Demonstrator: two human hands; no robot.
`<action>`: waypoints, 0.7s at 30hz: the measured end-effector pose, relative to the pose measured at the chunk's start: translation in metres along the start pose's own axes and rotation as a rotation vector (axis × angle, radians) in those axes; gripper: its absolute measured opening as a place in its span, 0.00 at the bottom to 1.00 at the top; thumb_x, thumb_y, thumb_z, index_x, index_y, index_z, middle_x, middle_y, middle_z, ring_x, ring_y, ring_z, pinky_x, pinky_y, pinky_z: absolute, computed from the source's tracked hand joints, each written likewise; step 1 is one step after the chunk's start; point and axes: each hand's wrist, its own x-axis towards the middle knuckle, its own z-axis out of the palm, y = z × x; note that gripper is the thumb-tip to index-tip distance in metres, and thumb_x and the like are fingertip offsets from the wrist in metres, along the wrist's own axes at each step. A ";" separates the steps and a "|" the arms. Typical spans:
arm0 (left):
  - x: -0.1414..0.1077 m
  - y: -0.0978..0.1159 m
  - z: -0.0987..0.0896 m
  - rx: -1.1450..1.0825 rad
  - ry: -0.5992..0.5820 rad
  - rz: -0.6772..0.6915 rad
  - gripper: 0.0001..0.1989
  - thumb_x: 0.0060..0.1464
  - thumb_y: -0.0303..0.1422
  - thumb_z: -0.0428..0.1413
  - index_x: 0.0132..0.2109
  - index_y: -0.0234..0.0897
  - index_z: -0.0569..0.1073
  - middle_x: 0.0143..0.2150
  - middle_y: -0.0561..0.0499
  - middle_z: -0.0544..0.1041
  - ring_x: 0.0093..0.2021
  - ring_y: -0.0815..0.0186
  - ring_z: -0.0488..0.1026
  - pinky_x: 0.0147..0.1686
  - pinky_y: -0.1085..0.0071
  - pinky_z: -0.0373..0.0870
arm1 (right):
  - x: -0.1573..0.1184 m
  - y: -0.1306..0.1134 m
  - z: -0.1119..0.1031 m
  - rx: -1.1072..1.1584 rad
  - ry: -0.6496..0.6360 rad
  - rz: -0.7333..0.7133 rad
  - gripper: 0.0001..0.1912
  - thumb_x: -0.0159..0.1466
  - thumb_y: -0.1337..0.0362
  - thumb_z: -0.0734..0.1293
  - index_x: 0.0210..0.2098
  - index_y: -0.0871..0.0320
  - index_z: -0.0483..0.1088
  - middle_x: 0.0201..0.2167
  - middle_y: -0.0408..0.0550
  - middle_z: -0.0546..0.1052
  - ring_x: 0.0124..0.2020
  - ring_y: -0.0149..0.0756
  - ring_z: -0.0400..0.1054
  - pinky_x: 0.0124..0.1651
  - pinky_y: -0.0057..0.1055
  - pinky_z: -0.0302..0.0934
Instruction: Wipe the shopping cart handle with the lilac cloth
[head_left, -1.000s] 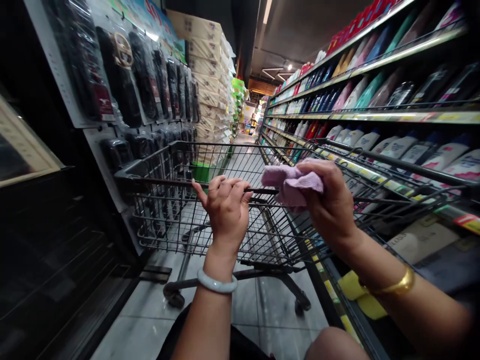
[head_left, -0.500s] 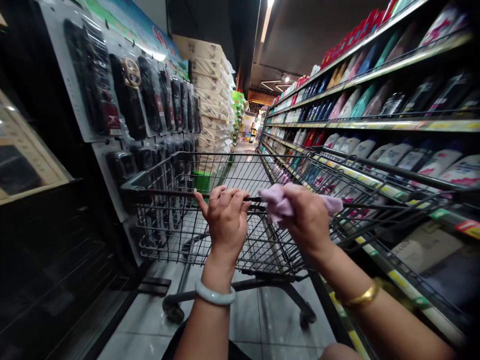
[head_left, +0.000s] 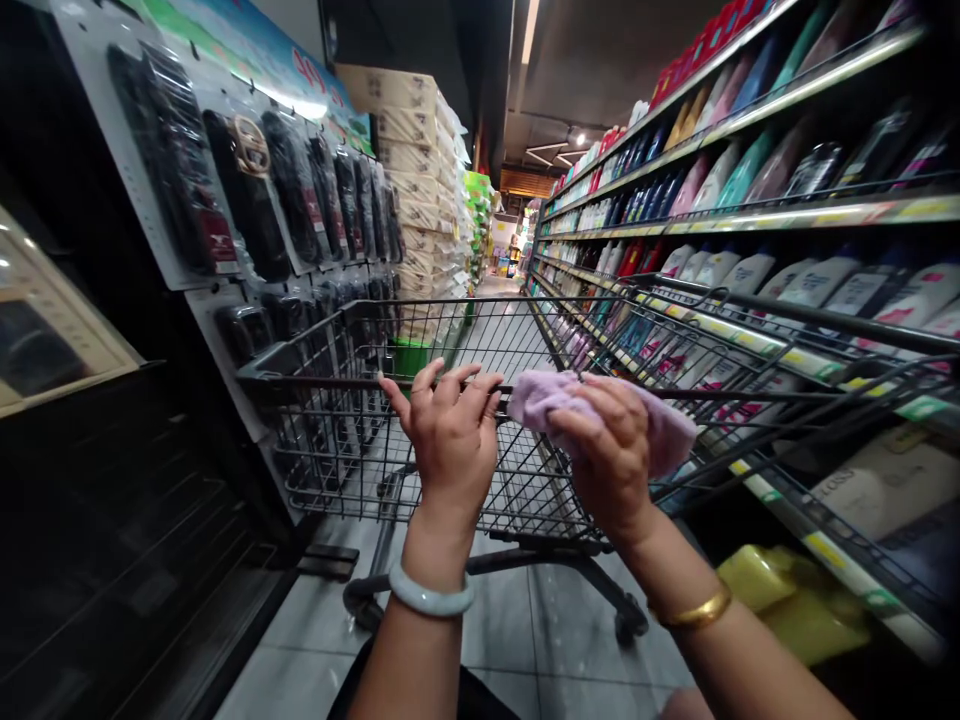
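A dark wire shopping cart (head_left: 337,440) stands in front of me. Over its near top bar curl the fingers of my left hand (head_left: 454,440), closed on it, with the little finger lifted away to the left. My right hand (head_left: 611,450) grips a crumpled lilac cloth (head_left: 671,430) that lies against the same bar, to the right of my left hand. Part of the bar under the cloth is hidden. Through the wires of the cart the floor shows.
Shelves of bottles (head_left: 750,270) run along the right, close beside the cart. To the left hang packaged belts (head_left: 244,200), with stacked tissue packs (head_left: 416,180) beyond. Yellow containers (head_left: 795,600) sit low at the right. A tiled aisle floor (head_left: 499,650) stretches ahead.
My right hand has turned, and the lilac cloth has shifted and spread along the bar. My left hand keeps its place on the cart. The view has moved slightly.
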 end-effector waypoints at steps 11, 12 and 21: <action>-0.002 0.017 0.018 -0.037 -0.012 0.073 0.09 0.68 0.35 0.58 0.50 0.47 0.82 0.48 0.54 0.84 0.57 0.58 0.73 0.78 0.51 0.29 | -0.026 0.006 -0.008 -0.083 0.229 0.258 0.16 0.65 0.72 0.73 0.50 0.50 0.75 0.51 0.50 0.77 0.55 0.44 0.75 0.58 0.49 0.72; -0.002 0.017 0.019 -0.033 -0.006 0.079 0.08 0.68 0.36 0.58 0.50 0.47 0.82 0.48 0.54 0.84 0.57 0.58 0.73 0.78 0.51 0.28 | -0.027 0.003 -0.005 -0.080 0.239 0.285 0.16 0.66 0.72 0.72 0.51 0.50 0.75 0.51 0.50 0.77 0.55 0.44 0.74 0.58 0.49 0.71; -0.003 0.019 0.026 0.007 0.015 0.125 0.08 0.69 0.37 0.57 0.49 0.45 0.81 0.47 0.52 0.84 0.56 0.58 0.73 0.77 0.52 0.28 | -0.027 0.000 -0.014 -0.007 0.103 0.174 0.13 0.66 0.72 0.71 0.46 0.49 0.77 0.50 0.46 0.77 0.54 0.41 0.72 0.58 0.43 0.68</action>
